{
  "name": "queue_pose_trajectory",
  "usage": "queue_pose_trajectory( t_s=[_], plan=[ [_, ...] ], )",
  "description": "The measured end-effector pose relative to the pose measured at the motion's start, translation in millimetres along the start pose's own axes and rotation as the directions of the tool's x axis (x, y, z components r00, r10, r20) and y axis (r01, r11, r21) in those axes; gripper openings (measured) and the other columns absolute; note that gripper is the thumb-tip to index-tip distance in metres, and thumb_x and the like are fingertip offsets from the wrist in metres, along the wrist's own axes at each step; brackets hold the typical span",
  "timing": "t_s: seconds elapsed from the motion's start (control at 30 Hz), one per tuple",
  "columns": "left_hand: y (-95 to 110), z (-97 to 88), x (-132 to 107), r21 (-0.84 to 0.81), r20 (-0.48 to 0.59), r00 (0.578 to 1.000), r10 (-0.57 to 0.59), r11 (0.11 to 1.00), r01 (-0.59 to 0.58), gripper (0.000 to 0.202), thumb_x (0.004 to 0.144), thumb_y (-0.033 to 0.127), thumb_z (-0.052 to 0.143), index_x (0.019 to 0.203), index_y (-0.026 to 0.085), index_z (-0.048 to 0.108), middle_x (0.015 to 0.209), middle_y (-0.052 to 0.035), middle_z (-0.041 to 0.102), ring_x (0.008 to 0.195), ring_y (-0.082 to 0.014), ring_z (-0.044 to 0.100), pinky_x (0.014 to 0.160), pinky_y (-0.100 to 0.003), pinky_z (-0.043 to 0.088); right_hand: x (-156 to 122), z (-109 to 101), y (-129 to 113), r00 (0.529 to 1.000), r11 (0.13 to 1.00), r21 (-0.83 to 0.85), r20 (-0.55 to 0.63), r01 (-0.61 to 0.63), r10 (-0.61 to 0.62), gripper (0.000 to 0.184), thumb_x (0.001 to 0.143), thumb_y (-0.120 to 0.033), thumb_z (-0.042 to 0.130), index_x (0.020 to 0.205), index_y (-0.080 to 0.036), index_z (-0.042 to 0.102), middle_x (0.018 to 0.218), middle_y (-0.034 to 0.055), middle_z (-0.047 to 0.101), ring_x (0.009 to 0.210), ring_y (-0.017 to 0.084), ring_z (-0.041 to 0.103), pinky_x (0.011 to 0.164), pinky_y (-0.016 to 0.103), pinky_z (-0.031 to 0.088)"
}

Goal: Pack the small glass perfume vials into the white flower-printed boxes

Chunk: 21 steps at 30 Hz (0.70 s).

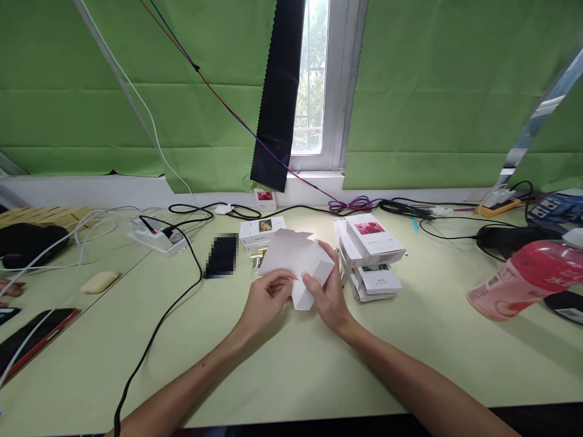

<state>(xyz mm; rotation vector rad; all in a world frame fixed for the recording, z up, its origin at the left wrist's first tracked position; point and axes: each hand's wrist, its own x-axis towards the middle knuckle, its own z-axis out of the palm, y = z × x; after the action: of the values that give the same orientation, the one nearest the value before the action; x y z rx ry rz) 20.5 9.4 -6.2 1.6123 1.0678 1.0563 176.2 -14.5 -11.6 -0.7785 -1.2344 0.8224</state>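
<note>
Head view: white card carton (pixel 291 255) held up over tabletop (pixel 282 376), between both hands. Right hand (pixel 332 294) grips its side, thumb in front; left hand (pixel 268 296) pinches near lower edge. Folding looks partway: lower part creased into angled faces, wide panel with notched edge flat, unclosed. Printed boxes (pixel 371 233) stacked at right look closed; flower-picture box (pixel 248 233) lies behind, left.

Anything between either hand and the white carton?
Nothing visible. The left hand has its fingers at the carton; the right hand grips its right side. The box stack sits right of that hand, not between.
</note>
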Motion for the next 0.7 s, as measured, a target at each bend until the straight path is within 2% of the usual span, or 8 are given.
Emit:
queue_pose_trajectory(
  t_s=[0.17, 0.33, 0.47, 0.7],
  plan=[
    [-2.4, -1.5, 0.5, 0.006, -0.061, 0.998, -0.009, 1.0, 0.009, 0.02, 0.081, 0.035, 0.068, 0.091, 0.017, 0.071, 0.08, -0.005, 0.074, 0.073, -0.0183, 0.069, 0.062, -0.025, 0.052, -1.3, 0.9, -1.2, 0.995, 0.998, 0.001, 0.068, 0.071, -0.071, 0.063, 0.09, -0.037, 0.064, 0.145, -0.027, 0.034, 0.132, 0.0096, 0.055, 0.112, 0.024, 0.061, 0.096, 0.039, 0.053],
    [-1.7, -2.2, 0.4, 0.032, -0.104, 0.995, -0.005, 0.999, 0.008, 0.019, 0.077, 0.03, 0.066, 0.088, 0.016, 0.072, 0.076, -0.004, 0.072, 0.065, -0.0152, 0.064, 0.057, -0.023, 0.047, -2.2, 0.7, -3.7, 0.99, 0.996, -0.01, 0.111, 0.089, -0.088, 0.065, 0.089, -0.036, 0.064, 0.145, -0.025, 0.034, 0.133, 0.0102, 0.055, 0.115, 0.025, 0.06, 0.097, 0.04, 0.053],
    [0.3, -3.3, 1.4, 0.061, -0.137, 0.99, 0.018, 0.998, -0.01, 0.018, 0.073, 0.025, 0.063, 0.087, 0.017, 0.072, 0.07, -0.0014, 0.068, 0.062, -0.0137, 0.06, 0.058, -0.023, 0.046, -3.4, -0.2, -3.9, 0.983, 0.989, -0.077, 0.143, 0.129, -0.117, 0.07, 0.085, -0.031, 0.067, 0.146, -0.025, 0.032, 0.136, 0.0113, 0.052, 0.121, 0.027, 0.057, 0.101, 0.042, 0.052],
    [2.0, -4.3, 3.9, 0.058, -0.162, 0.987, 0.013, 0.998, -0.004, 0.018, 0.071, 0.025, 0.062, 0.082, 0.016, 0.072, 0.075, -0.0046, 0.073, 0.068, -0.0173, 0.066, 0.063, -0.025, 0.05, -5.7, 1.5, -1.8, 0.958, 0.952, -0.198, 0.216, 0.234, -0.19, 0.081, 0.079, -0.026, 0.071, 0.148, -0.024, 0.029, 0.136, 0.0126, 0.051, 0.123, 0.029, 0.055, 0.103, 0.046, 0.051]
  ],
)
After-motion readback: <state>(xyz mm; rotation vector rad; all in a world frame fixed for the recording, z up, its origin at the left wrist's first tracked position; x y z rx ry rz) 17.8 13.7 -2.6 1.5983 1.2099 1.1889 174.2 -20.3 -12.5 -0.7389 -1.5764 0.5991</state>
